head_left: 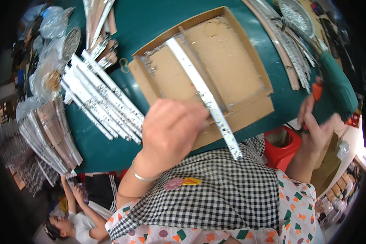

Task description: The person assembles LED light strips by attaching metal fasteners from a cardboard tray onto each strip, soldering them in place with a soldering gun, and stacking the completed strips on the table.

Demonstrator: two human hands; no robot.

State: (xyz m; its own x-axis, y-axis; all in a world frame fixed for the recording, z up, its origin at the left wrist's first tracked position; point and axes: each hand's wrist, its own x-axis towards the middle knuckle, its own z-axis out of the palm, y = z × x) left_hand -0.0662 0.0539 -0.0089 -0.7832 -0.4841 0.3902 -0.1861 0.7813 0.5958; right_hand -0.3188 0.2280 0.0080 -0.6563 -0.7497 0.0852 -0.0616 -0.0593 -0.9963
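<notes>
My left hand [171,128] grips a long white light strip [199,87] near its lower end; the strip lies slanted across a shallow cardboard tray [254,71] on the green table. My right hand [317,126] is at the right edge, closed on the handle of a green power tool [337,87] with an orange trigger. The tool is held away from the tray, to its right.
A pile of white light strips [101,99] lies left of the tray. Bundles of metal strips [49,138] are stacked at the far left, more strips [290,44] at the upper right. A red stool [282,146] stands below the table. Another person [79,219] sits at the lower left.
</notes>
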